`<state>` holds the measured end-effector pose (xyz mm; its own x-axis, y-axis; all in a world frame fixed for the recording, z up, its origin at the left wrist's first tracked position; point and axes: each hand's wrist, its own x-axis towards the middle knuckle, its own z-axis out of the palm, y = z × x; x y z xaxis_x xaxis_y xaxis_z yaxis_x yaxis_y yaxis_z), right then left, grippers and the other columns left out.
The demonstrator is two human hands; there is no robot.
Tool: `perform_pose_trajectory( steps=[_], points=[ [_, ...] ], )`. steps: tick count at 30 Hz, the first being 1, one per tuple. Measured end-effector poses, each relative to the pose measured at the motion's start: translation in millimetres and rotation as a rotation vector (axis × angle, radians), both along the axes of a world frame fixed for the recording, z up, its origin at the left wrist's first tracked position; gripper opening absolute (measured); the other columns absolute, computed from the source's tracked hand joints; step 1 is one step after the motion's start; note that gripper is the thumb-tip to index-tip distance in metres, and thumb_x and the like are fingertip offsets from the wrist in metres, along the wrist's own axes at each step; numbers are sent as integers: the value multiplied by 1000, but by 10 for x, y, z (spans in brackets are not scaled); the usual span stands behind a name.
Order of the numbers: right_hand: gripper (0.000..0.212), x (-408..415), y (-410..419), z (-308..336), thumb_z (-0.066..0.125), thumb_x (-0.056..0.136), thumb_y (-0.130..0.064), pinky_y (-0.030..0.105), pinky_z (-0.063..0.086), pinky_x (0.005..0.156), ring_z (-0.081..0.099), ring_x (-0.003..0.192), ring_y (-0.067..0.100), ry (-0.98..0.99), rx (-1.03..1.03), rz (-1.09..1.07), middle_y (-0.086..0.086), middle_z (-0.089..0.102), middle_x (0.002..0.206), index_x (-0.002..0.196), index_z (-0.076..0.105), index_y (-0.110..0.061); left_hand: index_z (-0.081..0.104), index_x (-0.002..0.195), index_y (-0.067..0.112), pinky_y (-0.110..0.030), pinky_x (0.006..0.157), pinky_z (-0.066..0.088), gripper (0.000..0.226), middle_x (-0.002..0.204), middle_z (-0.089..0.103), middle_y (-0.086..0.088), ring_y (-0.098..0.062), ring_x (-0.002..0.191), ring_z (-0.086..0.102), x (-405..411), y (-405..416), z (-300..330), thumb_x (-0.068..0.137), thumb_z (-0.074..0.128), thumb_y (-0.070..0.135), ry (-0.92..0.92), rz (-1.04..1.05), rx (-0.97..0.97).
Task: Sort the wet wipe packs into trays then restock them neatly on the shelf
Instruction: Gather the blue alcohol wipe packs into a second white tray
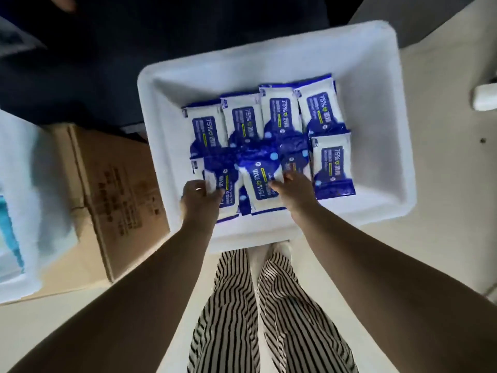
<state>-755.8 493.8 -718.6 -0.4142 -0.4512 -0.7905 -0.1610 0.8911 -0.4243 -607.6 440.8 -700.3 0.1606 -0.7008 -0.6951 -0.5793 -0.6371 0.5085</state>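
Note:
A white tray (376,84) lies on the floor in front of me, holding several blue-and-white wet wipe packs. A neat row of packs (279,111) lines its far side, and one pack (332,165) lies at the right. Near the front edge the packs overlap loosely. My left hand (200,197) grips the near end of a wet wipe pack (224,181) at the front left. My right hand (294,188) pinches the edge of the neighbouring wet wipe pack (259,181) in the front middle.
A brown cardboard box (113,189) stands left of the tray. Another white tray (29,200) with something teal inside sits at the far left. My striped trouser legs (258,313) are just below the tray. Pale floor spreads to the right; a dark area lies behind.

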Motion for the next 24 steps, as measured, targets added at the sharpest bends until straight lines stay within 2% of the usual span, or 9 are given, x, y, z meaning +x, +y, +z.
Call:
perform_pose_trajectory(
  steps=[2,5,7,8,12,15,18,21,24],
  points=[
    [23,72,25,-176,58,90,-16,25,29,50,46,71,18,-30,44,-36,3,47,65,69,52,-8,50,112,6,-21,63,39,32,99,57,-5,-17,84,53,5,66,-166,85,65,14,-32,4,22],
    [22,112,28,-292,58,90,-14,16,27,43,45,61,13,-33,31,-72,-2,46,63,69,51,-10,47,116,6,-13,51,36,34,98,54,-1,-15,83,53,25,102,-300,88,62,16,-91,14,6],
    [7,116,3,-305,56,91,-15,12,27,43,47,70,14,-12,9,-38,-1,51,77,93,57,-8,47,118,8,-16,53,37,34,99,52,1,-15,84,53,51,108,-378,89,61,17,-120,36,11],
    [12,118,-3,-305,55,91,-15,12,27,43,46,76,15,11,1,-1,0,50,85,101,55,-8,47,119,9,-17,53,37,34,100,53,2,-15,84,53,55,109,-396,89,61,18,-129,42,16],
    [21,123,4,-214,56,91,-21,22,32,58,48,84,18,99,28,125,8,52,100,108,53,-9,43,127,8,-27,66,42,41,119,59,-7,-18,87,52,11,122,-301,91,57,20,-173,-50,75],
    [35,54,20,88,58,89,-21,23,38,72,54,107,25,152,79,121,11,54,119,120,51,-6,31,137,5,-30,75,40,54,132,49,-14,-26,105,53,-4,137,14,92,56,24,-200,-202,117],
    [41,-34,8,581,58,88,-18,27,41,80,54,113,26,161,17,135,10,55,126,126,50,-7,21,145,6,-38,102,35,66,147,34,-15,-30,131,37,72,105,482,92,55,25,-180,-336,51],
    [48,-125,-86,1244,58,90,-20,31,43,96,52,118,24,190,-95,226,8,52,133,134,44,-10,21,145,7,-40,109,28,63,148,30,-16,-30,135,30,155,37,1090,93,53,25,-187,-507,-80],
    [50,-160,-168,2080,58,91,-20,29,36,100,46,125,24,279,-254,376,10,49,135,137,41,-8,28,142,8,-38,106,31,58,142,39,-15,-29,131,36,255,3,1862,93,51,29,-248,-646,-228]
  ],
)
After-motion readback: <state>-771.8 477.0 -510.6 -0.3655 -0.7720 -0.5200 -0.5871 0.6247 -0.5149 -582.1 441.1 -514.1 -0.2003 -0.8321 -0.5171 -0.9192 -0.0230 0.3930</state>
